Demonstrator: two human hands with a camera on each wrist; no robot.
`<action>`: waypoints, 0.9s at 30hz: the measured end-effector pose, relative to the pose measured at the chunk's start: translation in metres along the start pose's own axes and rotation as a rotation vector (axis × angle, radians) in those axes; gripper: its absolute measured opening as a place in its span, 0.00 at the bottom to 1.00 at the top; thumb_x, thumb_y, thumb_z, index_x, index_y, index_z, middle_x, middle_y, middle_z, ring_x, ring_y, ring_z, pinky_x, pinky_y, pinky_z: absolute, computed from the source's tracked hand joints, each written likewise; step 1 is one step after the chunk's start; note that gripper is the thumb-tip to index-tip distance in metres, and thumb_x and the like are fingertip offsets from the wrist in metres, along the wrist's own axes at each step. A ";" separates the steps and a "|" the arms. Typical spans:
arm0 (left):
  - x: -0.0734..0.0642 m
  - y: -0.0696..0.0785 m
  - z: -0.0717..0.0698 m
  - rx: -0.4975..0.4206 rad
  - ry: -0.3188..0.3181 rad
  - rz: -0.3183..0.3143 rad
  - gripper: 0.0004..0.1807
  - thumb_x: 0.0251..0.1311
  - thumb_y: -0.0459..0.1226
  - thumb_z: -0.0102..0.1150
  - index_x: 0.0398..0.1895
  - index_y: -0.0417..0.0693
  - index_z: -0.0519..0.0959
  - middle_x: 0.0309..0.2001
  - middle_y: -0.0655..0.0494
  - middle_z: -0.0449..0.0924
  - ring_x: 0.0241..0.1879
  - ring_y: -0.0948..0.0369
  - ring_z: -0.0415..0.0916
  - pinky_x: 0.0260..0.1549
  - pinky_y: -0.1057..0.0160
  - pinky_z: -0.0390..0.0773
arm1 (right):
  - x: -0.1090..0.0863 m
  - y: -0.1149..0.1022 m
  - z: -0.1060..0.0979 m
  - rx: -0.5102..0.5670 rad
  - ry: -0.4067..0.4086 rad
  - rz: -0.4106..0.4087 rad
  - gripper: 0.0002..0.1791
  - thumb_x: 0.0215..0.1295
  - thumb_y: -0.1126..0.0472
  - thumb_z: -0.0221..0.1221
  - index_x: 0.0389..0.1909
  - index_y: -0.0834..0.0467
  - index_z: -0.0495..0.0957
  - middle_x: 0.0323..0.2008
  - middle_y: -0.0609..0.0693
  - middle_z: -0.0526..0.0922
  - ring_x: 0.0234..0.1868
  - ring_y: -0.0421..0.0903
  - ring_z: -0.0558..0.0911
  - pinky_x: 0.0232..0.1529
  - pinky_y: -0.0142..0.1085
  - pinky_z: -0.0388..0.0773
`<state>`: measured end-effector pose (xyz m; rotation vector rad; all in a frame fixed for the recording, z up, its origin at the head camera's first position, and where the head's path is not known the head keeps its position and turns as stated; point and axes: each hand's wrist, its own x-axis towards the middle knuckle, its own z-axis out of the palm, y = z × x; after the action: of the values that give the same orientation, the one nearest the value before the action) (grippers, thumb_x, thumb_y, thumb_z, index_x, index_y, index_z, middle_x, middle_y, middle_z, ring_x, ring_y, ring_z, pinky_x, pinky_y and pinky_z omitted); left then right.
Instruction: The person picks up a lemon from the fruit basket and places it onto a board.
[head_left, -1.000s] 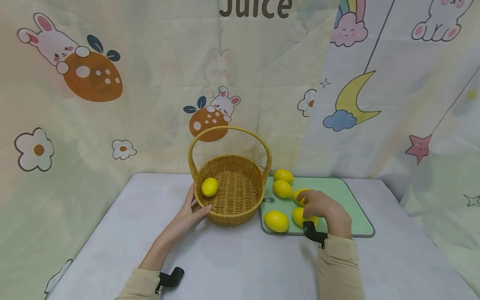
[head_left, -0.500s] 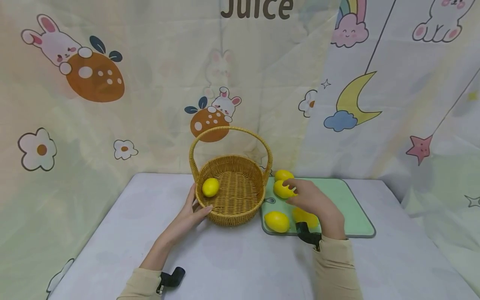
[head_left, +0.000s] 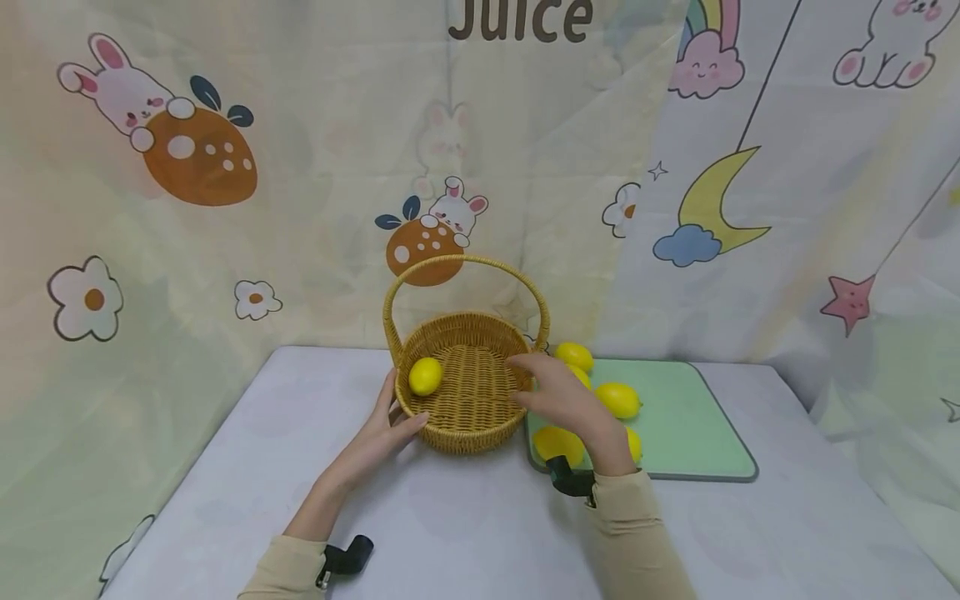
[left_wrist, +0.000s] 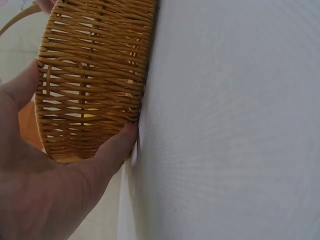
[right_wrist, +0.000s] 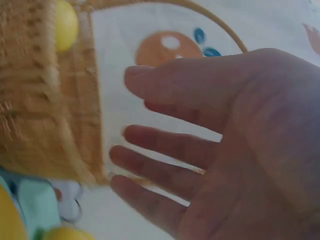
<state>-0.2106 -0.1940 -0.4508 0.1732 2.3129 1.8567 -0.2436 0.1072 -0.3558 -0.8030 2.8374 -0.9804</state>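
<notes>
A round wicker basket (head_left: 468, 442) with a tall arched handle stands upright on the table, one yellow lemon (head_left: 425, 377) inside at its left. My left hand (head_left: 378, 437) holds the basket's left front wall, fingers and thumb spread around it; the left wrist view shows its fingertips against the weave (left_wrist: 92, 85). Over the basket's right rim hovers my right hand (head_left: 573, 404), fingers apart, and the right wrist view shows nothing in it. Several lemons lie on a green cutting board (head_left: 697, 425), among them one lemon (head_left: 618, 400) right of this hand; some are partly hidden behind it.
The white-covered table (head_left: 465, 533) runs up to a printed cloth backdrop (head_left: 322, 208). The board lies close against the basket's right side, and the handle (head_left: 468, 258) arches high over the basket.
My right hand has moved left from the lemons on the board to the basket's right rim, uncovering a lemon. My left hand and the basket stay in place; the view shifts slightly.
</notes>
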 end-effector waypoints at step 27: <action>0.002 -0.002 0.000 0.016 0.017 -0.007 0.55 0.64 0.56 0.61 0.74 0.85 0.26 0.80 0.62 0.22 0.80 0.45 0.35 0.71 0.45 0.63 | 0.080 -0.038 0.094 -0.049 -0.132 -0.136 0.33 0.63 0.63 0.64 0.71 0.53 0.69 0.75 0.56 0.61 0.76 0.56 0.61 0.74 0.53 0.63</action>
<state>-0.2123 -0.1945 -0.4530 0.1524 2.3367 1.8440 -0.2771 -0.0102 -0.3980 -1.0364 2.7346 -0.8407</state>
